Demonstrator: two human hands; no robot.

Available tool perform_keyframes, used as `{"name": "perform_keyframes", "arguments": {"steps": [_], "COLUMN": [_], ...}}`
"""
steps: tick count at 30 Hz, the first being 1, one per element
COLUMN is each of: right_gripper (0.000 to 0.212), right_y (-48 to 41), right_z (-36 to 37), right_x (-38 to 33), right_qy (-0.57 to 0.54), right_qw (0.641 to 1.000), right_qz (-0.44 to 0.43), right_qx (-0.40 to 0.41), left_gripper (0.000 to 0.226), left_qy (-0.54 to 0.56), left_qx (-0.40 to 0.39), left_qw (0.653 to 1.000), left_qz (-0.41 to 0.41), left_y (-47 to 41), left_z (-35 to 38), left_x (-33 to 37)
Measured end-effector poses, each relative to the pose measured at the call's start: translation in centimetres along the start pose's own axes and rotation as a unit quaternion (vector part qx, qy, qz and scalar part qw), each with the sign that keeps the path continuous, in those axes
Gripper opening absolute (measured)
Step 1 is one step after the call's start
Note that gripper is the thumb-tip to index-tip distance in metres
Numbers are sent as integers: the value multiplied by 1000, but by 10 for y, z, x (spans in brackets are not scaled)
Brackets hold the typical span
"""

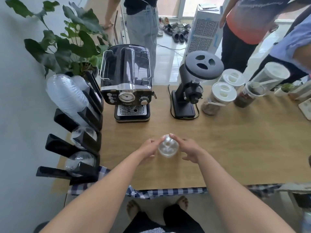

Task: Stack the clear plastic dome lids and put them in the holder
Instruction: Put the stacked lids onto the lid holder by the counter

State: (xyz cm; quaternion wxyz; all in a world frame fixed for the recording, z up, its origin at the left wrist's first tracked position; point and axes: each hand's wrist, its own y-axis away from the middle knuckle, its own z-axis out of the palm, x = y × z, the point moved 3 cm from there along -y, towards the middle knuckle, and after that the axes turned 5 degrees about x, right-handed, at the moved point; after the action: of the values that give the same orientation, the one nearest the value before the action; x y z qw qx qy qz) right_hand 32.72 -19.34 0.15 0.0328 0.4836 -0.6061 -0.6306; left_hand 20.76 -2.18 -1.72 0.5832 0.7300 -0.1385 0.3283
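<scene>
Hands, 2: left hand (149, 147) and right hand (188, 148) fingers pinching 1 dome-lid stack (168, 147).

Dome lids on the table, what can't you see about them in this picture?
- Head view: how many dome lids are stacked; clear plastic blurs together.
- Whether the left hand and right hand grip them; fingertips blur.
- Holder slots' depth; lids hide it.

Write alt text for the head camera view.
Two bare hands, left hand and right hand, cup a clear dome lid on a wooden table. A black holder with stacked lids stands at left, by an espresso machine.
</scene>
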Motion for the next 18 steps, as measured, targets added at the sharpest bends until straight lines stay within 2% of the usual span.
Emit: {"name": "perform_keyframes", "arguments": {"steps": [3,7,11,13,16,18], "right_gripper": [113,116,108,101,102,99], "right_y": [-8,-12,-9,-8,-7,-5], "right_z": [-2,-2,3,8,16,22], "right_x": [4,10,12,14,17,17], "right_qy": [0,1,-13,-22,-34,-41], "right_qw": [1000,1000,1000,1000,999,999], "right_qz": [5,-2,-15,-11,-3,-1], "right_qx": [-2,5,9,11,12,8], "left_gripper": [103,81,47,59,99,106], "left_qy": [13,20,36,54,69,73], "left_qx": [15,38,45,50,61,64], "left_qw": [1000,999,998,997,996,995], "left_qz": [5,6,8,2,3,1], "left_y": [-10,-12,-10,-7,-7,-10], "left_z": [8,12,12,11,6,0], "left_x": [-5,-8,-13,-16,-22,-27]}}
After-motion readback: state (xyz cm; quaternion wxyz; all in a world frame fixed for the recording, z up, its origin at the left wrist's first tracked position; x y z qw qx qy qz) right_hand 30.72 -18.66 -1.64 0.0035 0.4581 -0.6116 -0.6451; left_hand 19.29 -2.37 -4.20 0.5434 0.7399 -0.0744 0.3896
